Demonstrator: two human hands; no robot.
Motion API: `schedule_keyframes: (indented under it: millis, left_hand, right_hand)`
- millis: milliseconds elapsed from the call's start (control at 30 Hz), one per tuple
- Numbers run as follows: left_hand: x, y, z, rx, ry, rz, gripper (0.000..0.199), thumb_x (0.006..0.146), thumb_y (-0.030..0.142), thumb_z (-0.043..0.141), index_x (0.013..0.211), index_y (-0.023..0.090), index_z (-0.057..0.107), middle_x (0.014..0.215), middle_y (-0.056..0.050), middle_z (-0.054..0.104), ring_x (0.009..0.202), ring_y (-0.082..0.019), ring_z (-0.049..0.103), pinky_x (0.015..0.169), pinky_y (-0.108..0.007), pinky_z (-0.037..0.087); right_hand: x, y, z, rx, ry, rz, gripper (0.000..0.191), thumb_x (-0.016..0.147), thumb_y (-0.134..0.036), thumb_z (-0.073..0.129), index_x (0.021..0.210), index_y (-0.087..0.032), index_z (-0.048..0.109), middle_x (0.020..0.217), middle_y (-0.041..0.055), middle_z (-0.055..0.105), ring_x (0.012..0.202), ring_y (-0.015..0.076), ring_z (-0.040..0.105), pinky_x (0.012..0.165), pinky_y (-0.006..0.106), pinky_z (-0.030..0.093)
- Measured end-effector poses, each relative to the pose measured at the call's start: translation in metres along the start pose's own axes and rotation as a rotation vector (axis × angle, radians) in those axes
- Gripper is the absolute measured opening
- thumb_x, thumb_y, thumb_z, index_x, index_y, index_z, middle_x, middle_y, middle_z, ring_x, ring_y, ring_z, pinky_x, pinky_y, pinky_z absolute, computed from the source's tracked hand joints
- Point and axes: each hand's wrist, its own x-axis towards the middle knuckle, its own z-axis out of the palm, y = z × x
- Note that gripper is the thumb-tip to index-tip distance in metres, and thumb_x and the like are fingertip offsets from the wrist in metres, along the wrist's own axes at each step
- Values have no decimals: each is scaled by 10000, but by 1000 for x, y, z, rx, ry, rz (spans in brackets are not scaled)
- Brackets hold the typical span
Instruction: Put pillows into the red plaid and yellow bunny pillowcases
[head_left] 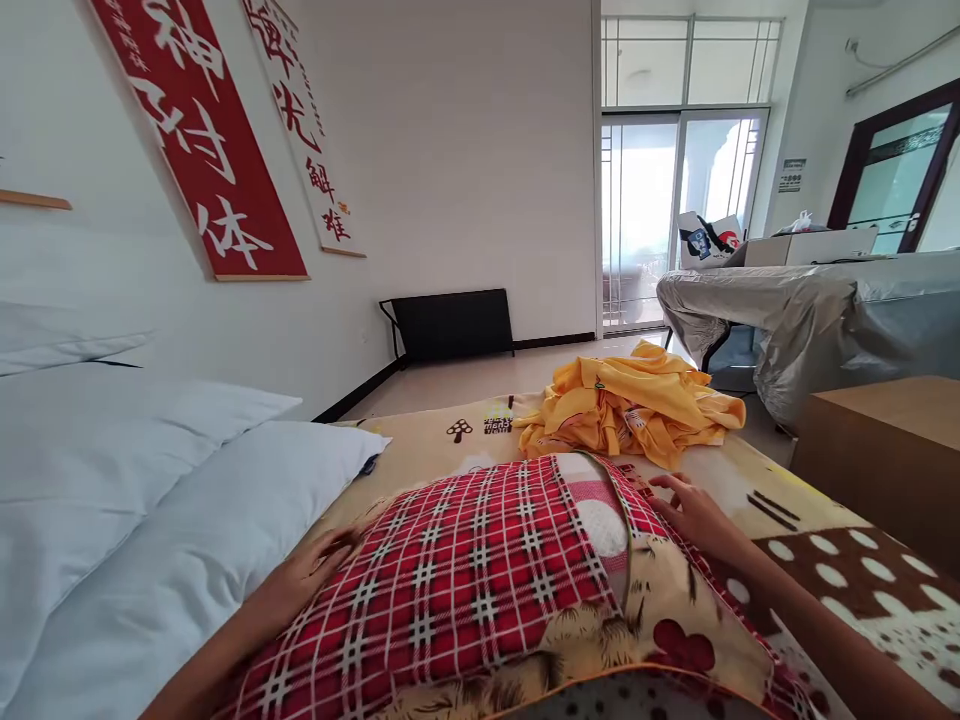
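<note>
A plump pillow in a red plaid pillowcase lies in front of me on the bed. Its right end gapes, and a pink-and-white inner cover shows through the gap. Along the near side the case turns to cream cloth with a dark red heart print. My left hand lies against the pillow's left edge, fingers apart and resting on the fabric. At the opposite side, my right hand touches the edge by the opening, its fingers loosely spread. Some fingertips are hard to make out against the cloth.
White pillows are piled at the left. Crumpled yellow cloth lies beyond the plaid pillow on the patterned bedspread. A brown box stands at the right, with a plastic-covered table behind it. A folded black table leans against the wall.
</note>
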Motion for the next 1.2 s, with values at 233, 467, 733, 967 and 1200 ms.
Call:
schedule_keyframes:
  millis: [233, 467, 733, 967, 1200]
  left_hand:
    - [-4, 169, 11, 163, -330, 326, 386, 896, 444, 369, 975, 204, 660, 1022, -76, 693, 924, -228, 629, 822, -328, 453]
    - [-1, 274, 80, 371, -197, 420, 520, 905, 523, 339, 968, 111, 650, 914, -188, 693, 867, -311, 658, 749, -406, 485]
    - [16, 292, 96, 410, -172, 366, 271, 782, 270, 498, 872, 108, 696, 944, -196, 706, 893, -309, 670, 735, -376, 501]
    - [3, 309, 67, 238, -26, 376, 335, 881, 280, 348, 812, 157, 651, 829, -119, 706, 747, -227, 647, 650, -320, 425]
    - [-45, 316, 61, -207, 161, 455, 279, 894, 303, 313, 681, 199, 461, 677, -17, 596, 608, -137, 528, 590, -271, 351]
  right_hand:
    - [10, -77, 18, -424, -83, -51, 345, 871, -474, 479, 852, -171, 643, 896, 142, 681, 865, 280, 624, 698, 324, 407]
    - [5, -60, 46, -450, -32, -21, 269, 921, -233, 352, 858, -163, 604, 853, 144, 689, 798, 249, 646, 640, 292, 359]
    - [5, -66, 24, -154, 66, -226, 314, 915, -365, 329, 656, -205, 403, 650, 18, 574, 622, 149, 493, 590, 250, 314]
    - [-16, -87, 21, 296, 68, -358, 366, 908, -440, 388, 633, -208, 322, 580, -41, 387, 557, 107, 336, 527, 232, 268]
    - [-52, -108, 58, 501, 13, -528, 190, 883, -273, 391, 726, -193, 464, 673, -2, 534, 610, 130, 461, 587, 243, 350]
